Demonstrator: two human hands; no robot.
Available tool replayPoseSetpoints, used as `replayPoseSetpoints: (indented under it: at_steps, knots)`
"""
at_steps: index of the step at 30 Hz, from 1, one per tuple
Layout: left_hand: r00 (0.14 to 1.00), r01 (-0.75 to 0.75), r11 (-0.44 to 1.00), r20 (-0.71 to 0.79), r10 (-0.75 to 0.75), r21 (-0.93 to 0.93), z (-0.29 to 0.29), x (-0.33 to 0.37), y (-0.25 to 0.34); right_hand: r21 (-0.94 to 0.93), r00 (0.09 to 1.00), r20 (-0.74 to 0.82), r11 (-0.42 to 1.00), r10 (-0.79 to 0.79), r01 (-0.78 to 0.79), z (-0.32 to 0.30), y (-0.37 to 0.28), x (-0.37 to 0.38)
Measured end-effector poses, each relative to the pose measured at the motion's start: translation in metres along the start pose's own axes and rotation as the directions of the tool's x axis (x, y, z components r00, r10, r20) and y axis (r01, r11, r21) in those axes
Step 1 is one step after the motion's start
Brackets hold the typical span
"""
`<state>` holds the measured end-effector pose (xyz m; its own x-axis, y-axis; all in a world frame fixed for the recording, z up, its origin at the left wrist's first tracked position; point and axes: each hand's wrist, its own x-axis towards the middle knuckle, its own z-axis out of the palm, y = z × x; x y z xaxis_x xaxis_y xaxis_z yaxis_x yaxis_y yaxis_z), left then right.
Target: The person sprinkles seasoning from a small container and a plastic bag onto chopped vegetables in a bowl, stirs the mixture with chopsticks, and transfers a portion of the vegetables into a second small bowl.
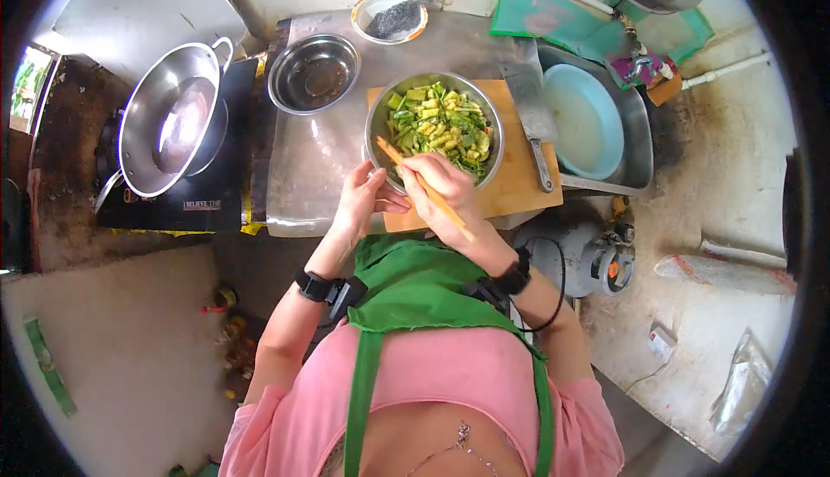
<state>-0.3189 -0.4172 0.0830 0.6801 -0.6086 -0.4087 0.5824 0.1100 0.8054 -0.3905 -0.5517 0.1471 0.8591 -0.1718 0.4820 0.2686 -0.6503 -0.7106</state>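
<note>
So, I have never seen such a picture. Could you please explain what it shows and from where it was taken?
No machine: a person works bare-handed. The picture comes from a fisheye camera on their head, looking down; straight edges bend. The right hand holds wooden chopsticks over a metal bowl of chopped green vegetables; the left hand is by its near rim. The bowl stands on a cutting board, with a knife at the right; another metal bowl stands farther left.

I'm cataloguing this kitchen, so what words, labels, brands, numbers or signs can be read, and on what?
Black cooktop: pale lettering near its front edge, which I won't copy out.
Orange marks on its left: too small to read.
Small white box: any print too small.
</note>
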Motion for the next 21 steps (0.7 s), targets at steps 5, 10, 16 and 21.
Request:
replayPoseSetpoints:
  at_steps: [5, 10, 16, 21]
  knots:
    - [1.0, 0.013, 1.0, 0.017, -0.013, 0.019, -0.002, 0.001, -0.002, -0.02, 0.993, -0.042, 0.994, 0.109, -0.11, -0.008, 0.025, -0.003]
    - [1.0, 0.027, 0.999, 0.013, -0.028, 0.032, -0.002, 0.003, -0.002, 0.053, 0.997, -0.003, 0.995, 0.081, -0.081, -0.007, 0.009, -0.001]
    - [1.0, 0.022, 0.999, 0.021, -0.021, -0.026, -0.004, 0.0, -0.004, 0.038, 0.989, 0.008, 0.988, 0.15, -0.15, -0.025, 0.006, -0.009]
    - [0.999, 0.033, 0.999, 0.025, -0.033, -0.021, -0.002, 0.003, -0.001, 0.027, 0.994, 0.036, 0.994, 0.106, -0.107, -0.011, 0.019, -0.015]
